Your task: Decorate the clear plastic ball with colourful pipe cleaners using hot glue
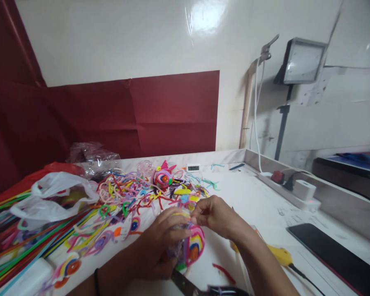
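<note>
My left hand (165, 242) is wrapped round a rounded craft piece (195, 246) of clear plastic and coiled pipe cleaners in pink, yellow, white and blue, with an orange centre. At its top edge my right hand (214, 213) is closed in a pinch; what lies between those fingertips is too small to make out. Below the hands is a pair of scissors (185, 283), partly cut off by the frame. A red pipe cleaner piece (223, 273) lies just right of the craft piece.
Beyond the hands sit a finished-looking pipe-cleaner fish (163, 177), a clear plastic ball (145, 167) and a small digital display (193, 167). Loose pipe cleaners (120, 189) and a white plastic bag (55, 193) spread leftward. Rightward are a yellow glue gun (279, 255), phone (336, 255) and power strip (305, 201).
</note>
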A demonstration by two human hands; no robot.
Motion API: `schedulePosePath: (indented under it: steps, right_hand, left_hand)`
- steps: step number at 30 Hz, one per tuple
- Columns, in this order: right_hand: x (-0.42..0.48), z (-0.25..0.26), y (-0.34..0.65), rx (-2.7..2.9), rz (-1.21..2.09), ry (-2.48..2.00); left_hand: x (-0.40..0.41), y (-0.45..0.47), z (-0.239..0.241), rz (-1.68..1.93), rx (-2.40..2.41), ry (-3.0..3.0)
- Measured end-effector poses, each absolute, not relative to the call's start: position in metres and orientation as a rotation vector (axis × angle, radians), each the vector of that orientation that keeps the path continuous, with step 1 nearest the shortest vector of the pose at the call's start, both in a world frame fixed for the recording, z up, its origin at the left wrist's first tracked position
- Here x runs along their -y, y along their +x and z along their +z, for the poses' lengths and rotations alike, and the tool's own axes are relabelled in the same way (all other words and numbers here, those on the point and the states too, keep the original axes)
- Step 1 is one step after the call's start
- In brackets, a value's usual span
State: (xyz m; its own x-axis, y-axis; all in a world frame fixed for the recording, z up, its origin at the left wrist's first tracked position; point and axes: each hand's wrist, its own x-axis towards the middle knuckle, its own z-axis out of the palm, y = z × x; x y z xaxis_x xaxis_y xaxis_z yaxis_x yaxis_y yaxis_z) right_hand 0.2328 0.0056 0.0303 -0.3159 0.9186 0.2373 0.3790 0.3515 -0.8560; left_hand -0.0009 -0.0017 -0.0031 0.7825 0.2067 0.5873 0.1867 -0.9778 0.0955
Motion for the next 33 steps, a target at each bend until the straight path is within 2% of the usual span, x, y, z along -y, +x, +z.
schedulePosePath:
  steps: [33]
  right_hand:
    - [0.009, 0.047, 0.235, 1.847, 0.988, -1.249]
  left_hand:
    - [0.004, -0.002, 0.001, 0.967, -0.346, 2.912]
